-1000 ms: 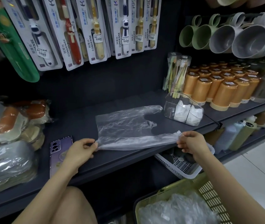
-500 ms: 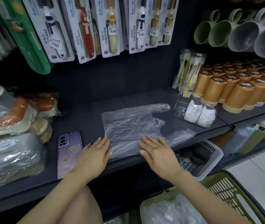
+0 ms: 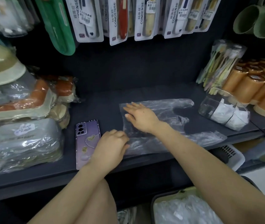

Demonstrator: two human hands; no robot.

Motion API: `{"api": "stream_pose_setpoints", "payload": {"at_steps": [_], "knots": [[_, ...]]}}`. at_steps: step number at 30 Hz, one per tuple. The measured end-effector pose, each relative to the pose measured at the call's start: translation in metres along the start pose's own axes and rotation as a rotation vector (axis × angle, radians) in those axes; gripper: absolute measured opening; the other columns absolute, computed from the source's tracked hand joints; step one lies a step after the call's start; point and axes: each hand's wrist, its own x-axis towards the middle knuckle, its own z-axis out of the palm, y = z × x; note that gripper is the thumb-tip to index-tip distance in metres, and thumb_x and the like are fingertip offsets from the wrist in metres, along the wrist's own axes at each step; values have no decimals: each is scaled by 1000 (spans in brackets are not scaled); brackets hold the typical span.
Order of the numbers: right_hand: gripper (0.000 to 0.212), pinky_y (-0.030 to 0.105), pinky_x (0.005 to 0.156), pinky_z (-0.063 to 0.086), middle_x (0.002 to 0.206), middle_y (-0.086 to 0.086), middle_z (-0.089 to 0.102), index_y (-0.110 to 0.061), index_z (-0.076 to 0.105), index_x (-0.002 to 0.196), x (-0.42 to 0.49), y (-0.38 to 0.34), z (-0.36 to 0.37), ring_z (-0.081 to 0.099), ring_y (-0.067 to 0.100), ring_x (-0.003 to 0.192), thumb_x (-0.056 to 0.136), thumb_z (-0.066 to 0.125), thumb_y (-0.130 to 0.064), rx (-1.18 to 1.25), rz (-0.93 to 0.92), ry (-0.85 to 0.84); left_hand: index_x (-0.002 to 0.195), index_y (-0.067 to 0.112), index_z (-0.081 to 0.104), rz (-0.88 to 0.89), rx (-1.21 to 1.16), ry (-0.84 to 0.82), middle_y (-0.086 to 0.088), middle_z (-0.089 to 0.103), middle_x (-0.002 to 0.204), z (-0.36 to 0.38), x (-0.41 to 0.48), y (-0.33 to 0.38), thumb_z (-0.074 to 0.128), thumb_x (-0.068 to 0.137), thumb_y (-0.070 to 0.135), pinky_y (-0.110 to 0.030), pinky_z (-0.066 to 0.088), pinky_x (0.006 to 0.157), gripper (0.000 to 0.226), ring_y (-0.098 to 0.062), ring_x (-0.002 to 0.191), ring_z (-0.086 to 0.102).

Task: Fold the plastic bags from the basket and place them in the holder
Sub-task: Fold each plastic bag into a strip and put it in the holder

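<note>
From the head camera, a clear, crinkled plastic bag [image 3: 169,113] lies spread flat on the dark shelf [image 3: 106,110], its two handle loops trailing right toward the transparent holder [image 3: 209,109], which has white folded bags inside. The right hand [image 3: 140,117] presses flat on the bag's far left part, fingers straight. The left hand [image 3: 112,144], fingers curled, pinches its near left corner beside a purple phone [image 3: 86,135]; more clear bags fill the basket [image 3: 169,194] near right, below the shelf.
</note>
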Motion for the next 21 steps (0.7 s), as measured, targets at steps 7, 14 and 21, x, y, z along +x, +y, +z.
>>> {"api": "stream_pose_setpoints", "payload": {"at_steps": [7,14,21], "knots": [[56,43,119,10,161,1,16,-18,23,152,36,6,21,11,20,148,103,30,-44,-94,116,-166,62,20,70,26,146,-37,2,63,66,2,-5,11,94,46,22,-28,43,52,29,-21,58,58],[55,49,119,2,161,1,14,-22,22,153,25,2,21,6,20,149,103,24,-45,-94,157,-68,60,23,71,-73,76,-29,1,53,62,-5,-8,13,92,46,11,-30,39,53,28,-21,55,52],[75,44,117,0,151,12,38,-7,41,144,-51,-13,34,27,28,144,90,6,-46,-55,127,150,137,-2,47,-232,73,-27,-20,48,142,-10,28,17,42,94,6,-40,31,111,45,-31,133,46]]}}
